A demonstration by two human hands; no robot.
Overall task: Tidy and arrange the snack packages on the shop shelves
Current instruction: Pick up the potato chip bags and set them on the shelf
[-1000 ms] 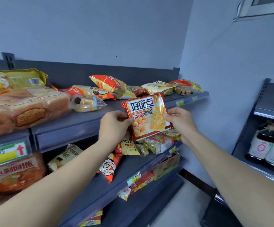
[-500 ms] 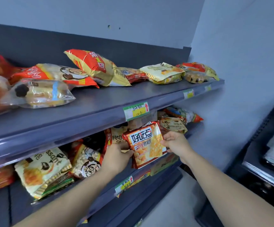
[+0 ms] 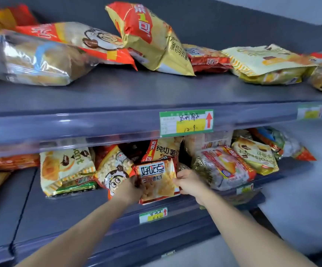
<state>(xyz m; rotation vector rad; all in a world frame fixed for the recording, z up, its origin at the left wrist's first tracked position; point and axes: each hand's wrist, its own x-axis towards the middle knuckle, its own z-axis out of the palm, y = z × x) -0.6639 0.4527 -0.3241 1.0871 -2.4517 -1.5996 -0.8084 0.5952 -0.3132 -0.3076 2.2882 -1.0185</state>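
Moved since the earlier frames: the orange biscuit packet (image 3: 157,180), formerly held up in front of the upper shelf (image 3: 117,93), is now lowered to the lower shelf (image 3: 69,214). It stands upright with its bottom edge at the front lip, between a cartoon-faced puff packet (image 3: 112,170) and a clear-wrapped cake pack (image 3: 223,168), with a potato crisp bag (image 3: 164,149) behind. Left hand (image 3: 130,188): grip pinching the packet's left edge; right hand (image 3: 188,181): grip pinching its right edge; handwritten price tag (image 3: 186,123) on the upper rail directly above.

Both hands (image 3: 131,186) on red cookie packet (image 3: 157,180)
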